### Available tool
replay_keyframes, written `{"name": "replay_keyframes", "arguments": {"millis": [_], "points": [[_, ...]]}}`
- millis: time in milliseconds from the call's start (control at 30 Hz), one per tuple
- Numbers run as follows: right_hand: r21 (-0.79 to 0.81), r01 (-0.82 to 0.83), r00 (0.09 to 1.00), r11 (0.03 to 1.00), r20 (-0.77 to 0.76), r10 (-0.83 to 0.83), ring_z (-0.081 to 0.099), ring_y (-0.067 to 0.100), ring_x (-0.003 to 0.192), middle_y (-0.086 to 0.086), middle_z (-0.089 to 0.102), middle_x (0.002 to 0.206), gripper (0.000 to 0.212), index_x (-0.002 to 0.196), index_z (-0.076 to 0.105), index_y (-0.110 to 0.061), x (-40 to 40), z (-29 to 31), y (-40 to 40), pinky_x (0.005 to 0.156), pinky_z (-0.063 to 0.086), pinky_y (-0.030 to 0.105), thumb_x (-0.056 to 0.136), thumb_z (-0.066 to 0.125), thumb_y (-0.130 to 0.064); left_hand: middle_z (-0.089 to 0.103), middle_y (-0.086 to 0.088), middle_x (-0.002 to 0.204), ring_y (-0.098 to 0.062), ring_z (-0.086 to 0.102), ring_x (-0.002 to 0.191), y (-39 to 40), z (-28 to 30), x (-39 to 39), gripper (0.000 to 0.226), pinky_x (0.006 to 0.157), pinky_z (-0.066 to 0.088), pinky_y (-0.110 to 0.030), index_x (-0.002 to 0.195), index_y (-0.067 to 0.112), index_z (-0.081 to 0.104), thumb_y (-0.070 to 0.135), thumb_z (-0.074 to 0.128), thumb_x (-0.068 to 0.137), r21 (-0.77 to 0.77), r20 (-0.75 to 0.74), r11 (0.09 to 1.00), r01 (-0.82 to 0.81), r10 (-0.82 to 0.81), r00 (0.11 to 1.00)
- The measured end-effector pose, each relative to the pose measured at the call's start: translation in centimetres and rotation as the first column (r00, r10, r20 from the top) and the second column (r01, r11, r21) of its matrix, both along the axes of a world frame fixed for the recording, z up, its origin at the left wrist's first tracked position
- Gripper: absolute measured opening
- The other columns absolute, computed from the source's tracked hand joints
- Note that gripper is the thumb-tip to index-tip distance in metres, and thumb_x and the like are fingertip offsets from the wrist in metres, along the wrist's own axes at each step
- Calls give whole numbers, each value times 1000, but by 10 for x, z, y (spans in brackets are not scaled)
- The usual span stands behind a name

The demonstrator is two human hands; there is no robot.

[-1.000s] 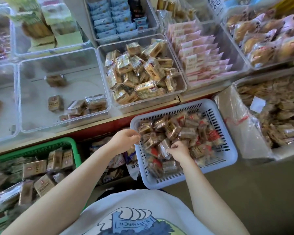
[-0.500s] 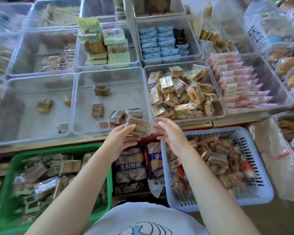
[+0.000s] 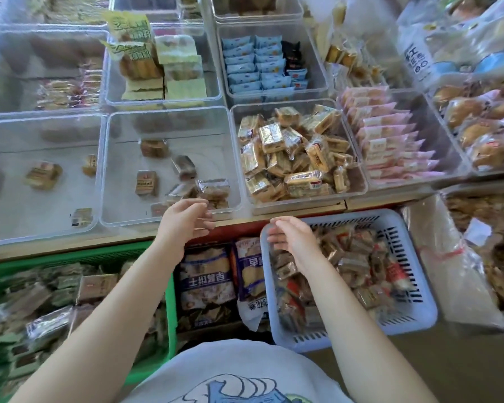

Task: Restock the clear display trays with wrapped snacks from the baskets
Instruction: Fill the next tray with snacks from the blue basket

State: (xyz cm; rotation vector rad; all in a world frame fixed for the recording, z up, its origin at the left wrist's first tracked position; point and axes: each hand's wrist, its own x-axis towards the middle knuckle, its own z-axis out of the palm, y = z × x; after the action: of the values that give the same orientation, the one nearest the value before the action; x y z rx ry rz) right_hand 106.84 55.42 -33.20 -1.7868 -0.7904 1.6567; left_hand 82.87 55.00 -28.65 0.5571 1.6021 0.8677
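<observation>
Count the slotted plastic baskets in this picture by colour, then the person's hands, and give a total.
Green basket: 1
Blue basket: 1
Hands: 2, the left hand and the right hand
Total: 4

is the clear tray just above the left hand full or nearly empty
Nearly empty: the clear plastic tray holds only a few brown wrapped snacks, with most of its pale floor bare.

White T-shirt point(image 3: 233, 373), blue wave print
</observation>
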Motion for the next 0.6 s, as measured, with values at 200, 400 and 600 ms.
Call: {"name": "replay_keyframes", "arguments": {"millis": [200, 400, 600], "points": [[-43, -32, 669, 999, 741, 53, 56, 29, 116, 9, 54, 129, 28, 121, 58, -19, 81, -64, -25, 88, 51, 38, 93, 61, -17, 74, -7, 93, -19, 71, 75, -12, -34, 77, 17, 77, 58, -34, 104, 15, 68, 16, 51, 100, -184, -158, 906, 382, -411, 898], [-217, -132, 607, 967, 753, 252, 36, 31, 141, 12, 36, 152, 60, 153, 34, -18, 127, -96, -29, 106, 43, 45, 99, 58, -28, 73, -10, 93, -22, 68, 76, -18, -53, 115, 17, 69, 54, -32, 96, 17, 68, 14, 52, 99, -245, -173, 857, 453, -499, 849], [-305, -13, 714, 952, 664, 222, 60, 33, 105, 11, 57, 123, 41, 129, 54, -7, 131, -95, -19, 75, 50, 36, 96, 62, -28, 74, 0, 88, -15, 72, 72, -20, -55, 127, 15, 78, 58, -38, 98, 24, 69, 20, 55, 97, -229, -285, 820, 524, -571, 770]]}}
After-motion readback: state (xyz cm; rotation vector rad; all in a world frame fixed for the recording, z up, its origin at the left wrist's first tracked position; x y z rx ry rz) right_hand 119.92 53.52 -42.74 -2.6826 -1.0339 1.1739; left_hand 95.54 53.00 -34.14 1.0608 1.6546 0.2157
